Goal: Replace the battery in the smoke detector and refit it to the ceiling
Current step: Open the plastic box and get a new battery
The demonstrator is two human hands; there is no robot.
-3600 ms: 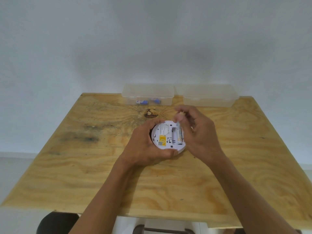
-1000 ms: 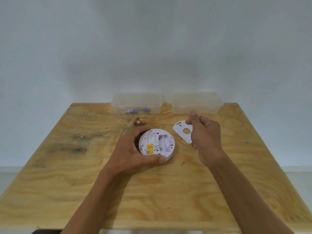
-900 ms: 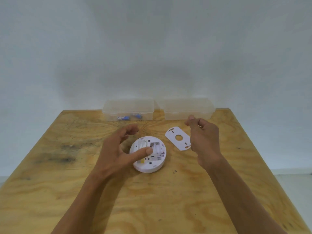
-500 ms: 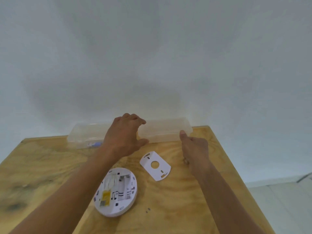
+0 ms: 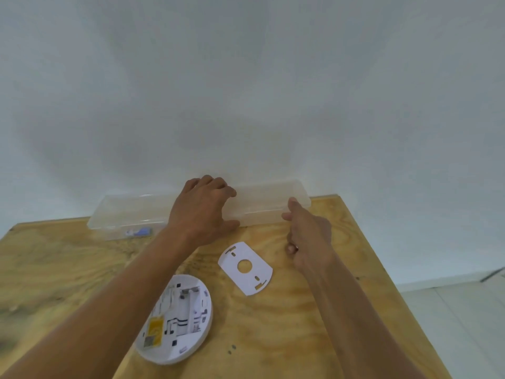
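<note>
Plywood table [image 5: 314,324]: left hand [image 5: 202,212] spread across the right clear box [image 5: 267,203], right hand [image 5: 308,236] loosely curled beside it, apparently empty. Smoke detector [image 5: 177,318] lies face-down, bay open. Light, rigid, slick plastic; grip by the rim. Cover plate [image 5: 246,268] thin, bendy.

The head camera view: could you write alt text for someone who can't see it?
A person's left hand and right hand reach for the right-hand clear plastic box at the far edge of a wooden table. Nearer lie an opened white smoke detector, its battery bay up, and a flat white mounting plate beside it.
</note>
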